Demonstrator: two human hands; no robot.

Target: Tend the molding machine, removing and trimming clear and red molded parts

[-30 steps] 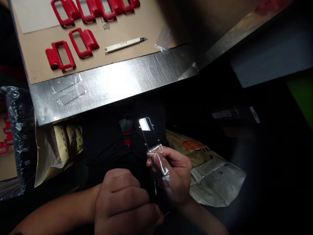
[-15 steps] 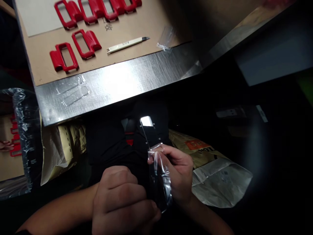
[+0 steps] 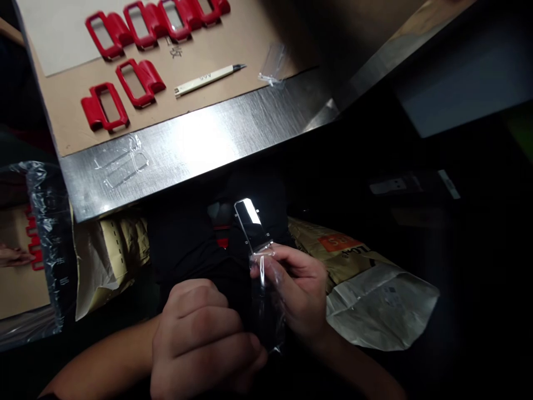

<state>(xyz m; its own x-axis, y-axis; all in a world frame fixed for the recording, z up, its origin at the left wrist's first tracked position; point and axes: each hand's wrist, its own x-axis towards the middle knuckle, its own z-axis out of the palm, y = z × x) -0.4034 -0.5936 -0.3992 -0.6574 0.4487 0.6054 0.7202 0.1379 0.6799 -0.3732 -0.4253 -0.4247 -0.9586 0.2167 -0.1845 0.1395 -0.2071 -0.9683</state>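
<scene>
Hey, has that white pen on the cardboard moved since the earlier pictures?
No. Against the cardboard and the nearest red frame, the white pen lies where it did; the whole view shifted slightly.

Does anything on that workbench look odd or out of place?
The lower-left red plastic frame is turned opposite to the other red frames, its curved side facing left instead of right. Some clear plastic also lies loose on the metal edge, off the cardboard. No spill shows.
</scene>
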